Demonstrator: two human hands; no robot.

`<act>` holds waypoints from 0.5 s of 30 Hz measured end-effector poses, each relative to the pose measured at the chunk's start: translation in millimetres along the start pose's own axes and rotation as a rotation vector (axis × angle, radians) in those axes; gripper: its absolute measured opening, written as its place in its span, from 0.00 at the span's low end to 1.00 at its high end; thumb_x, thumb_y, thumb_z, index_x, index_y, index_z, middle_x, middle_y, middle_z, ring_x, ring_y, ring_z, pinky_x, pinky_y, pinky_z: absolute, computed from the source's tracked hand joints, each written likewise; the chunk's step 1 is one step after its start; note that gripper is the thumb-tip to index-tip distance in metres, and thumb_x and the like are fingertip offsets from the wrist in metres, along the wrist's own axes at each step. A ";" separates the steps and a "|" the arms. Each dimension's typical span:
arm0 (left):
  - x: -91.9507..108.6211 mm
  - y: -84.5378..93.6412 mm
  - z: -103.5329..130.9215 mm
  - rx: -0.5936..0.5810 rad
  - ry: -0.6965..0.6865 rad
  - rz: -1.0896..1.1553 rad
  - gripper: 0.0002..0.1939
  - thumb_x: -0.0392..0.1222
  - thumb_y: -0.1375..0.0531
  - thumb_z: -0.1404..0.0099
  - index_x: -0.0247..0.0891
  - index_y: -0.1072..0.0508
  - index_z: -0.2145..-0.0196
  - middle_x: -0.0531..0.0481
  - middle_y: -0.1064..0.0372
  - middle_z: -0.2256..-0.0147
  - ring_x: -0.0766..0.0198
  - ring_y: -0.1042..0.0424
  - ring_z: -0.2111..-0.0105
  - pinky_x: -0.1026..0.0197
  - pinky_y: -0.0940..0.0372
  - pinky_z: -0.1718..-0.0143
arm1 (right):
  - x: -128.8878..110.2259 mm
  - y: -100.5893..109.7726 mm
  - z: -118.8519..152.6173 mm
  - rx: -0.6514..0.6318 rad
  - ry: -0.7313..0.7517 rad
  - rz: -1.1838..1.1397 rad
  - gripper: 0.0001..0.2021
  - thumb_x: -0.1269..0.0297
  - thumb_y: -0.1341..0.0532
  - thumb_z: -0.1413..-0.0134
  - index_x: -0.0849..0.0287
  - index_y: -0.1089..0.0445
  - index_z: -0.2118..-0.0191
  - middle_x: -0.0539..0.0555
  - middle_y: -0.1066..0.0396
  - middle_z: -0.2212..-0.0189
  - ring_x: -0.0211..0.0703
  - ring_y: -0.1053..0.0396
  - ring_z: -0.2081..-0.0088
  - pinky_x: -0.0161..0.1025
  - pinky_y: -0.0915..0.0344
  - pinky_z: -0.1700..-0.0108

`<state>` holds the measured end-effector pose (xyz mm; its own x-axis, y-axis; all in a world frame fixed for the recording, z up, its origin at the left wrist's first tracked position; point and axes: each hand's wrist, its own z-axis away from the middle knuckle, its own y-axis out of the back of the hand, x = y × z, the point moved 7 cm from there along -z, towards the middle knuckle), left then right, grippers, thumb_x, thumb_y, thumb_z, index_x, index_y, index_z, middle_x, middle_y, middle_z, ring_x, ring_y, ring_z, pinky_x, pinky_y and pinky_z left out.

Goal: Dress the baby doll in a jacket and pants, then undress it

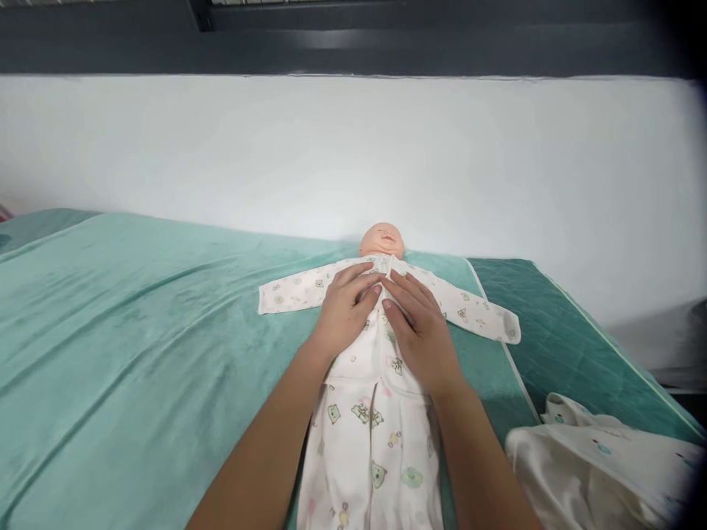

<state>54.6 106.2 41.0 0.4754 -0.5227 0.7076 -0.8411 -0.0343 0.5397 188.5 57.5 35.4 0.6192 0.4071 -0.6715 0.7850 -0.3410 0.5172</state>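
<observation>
On green bedding, had a printed outfit laid out on a doll. Rested left hand and right hand loosely on the chest, gripping nothing. Looked soft, light, probably easiest held at shoulders.

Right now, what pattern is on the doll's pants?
The pants are white with colourful prints, including green bears; clearest in the head view.

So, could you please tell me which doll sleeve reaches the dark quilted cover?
The sleeve nearer the right hand: its cuff crosses onto that quilted cover; the other sleeve lies on the light green blanket.
</observation>
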 end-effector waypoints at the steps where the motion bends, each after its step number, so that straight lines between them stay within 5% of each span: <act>1: -0.3 -0.1 0.0 0.000 -0.001 -0.002 0.15 0.44 0.46 0.28 0.48 0.24 0.49 0.52 0.35 0.39 0.59 0.40 0.37 0.51 0.44 0.34 | 0.3 0.2 0.1 0.008 -0.008 -0.008 0.19 0.59 0.46 0.33 0.43 0.33 0.39 0.46 0.38 0.36 0.50 0.48 0.31 0.59 0.47 0.32; 9: -0.4 -0.3 0.3 0.000 -0.011 -0.013 0.15 0.43 0.47 0.28 0.50 0.25 0.48 0.53 0.35 0.39 0.60 0.41 0.37 0.51 0.45 0.34 | 6.3 4.7 1.4 0.110 -0.083 -0.105 0.17 0.58 0.44 0.35 0.45 0.28 0.43 0.50 0.33 0.39 0.52 0.40 0.36 0.60 0.43 0.34; 15: 0.3 0.3 0.2 -0.011 0.000 -0.001 0.16 0.44 0.47 0.28 0.51 0.25 0.48 0.53 0.36 0.39 0.59 0.41 0.37 0.50 0.44 0.34 | 9.3 1.8 -0.5 0.034 -0.116 -0.114 0.17 0.57 0.43 0.35 0.45 0.29 0.43 0.49 0.37 0.36 0.52 0.46 0.33 0.60 0.48 0.32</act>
<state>54.4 105.9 41.3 0.4765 -0.5228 0.7068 -0.8376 -0.0255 0.5457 195.7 61.2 30.3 0.5182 0.3447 -0.7827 0.8479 -0.3270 0.4174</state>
